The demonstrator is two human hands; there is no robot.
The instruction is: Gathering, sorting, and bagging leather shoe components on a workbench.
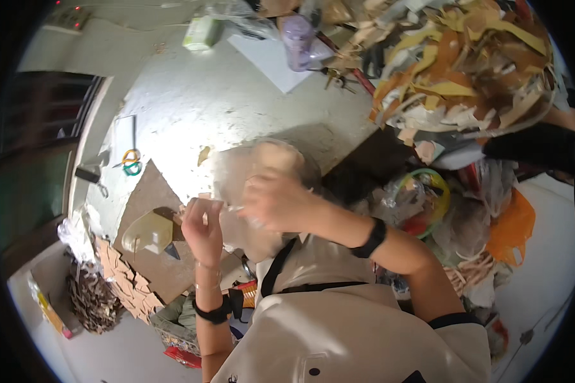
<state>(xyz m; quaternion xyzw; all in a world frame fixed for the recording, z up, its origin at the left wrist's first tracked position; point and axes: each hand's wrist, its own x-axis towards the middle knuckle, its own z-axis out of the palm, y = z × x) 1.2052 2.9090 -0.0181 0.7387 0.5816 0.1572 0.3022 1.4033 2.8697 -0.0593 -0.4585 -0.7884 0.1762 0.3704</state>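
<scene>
In front of my chest, over the near edge of the work table (236,108), is a pale beige, blurred sheet-like bundle (230,175). I cannot make out whether it is plastic, cloth or leather. My right hand (275,201) is on the near side of this bundle, its fingers curled and smeared by motion. Just left of it, my left hand (202,231) is raised with thumb and fingers bent together in a pinch; what lies in them, if anything, is too small to name. Left of that hand, a yellowish translucent container (148,233) rests on a brown board (150,188).
Scissors (131,165) with orange and green handles lie at the left. A purple bottle (297,41), keys (338,79) and a green-white box (202,34) are at the back. Leather-like scraps (460,70) heap at far right, above a yellow-rimmed basket (446,210) and an orange bag (512,226).
</scene>
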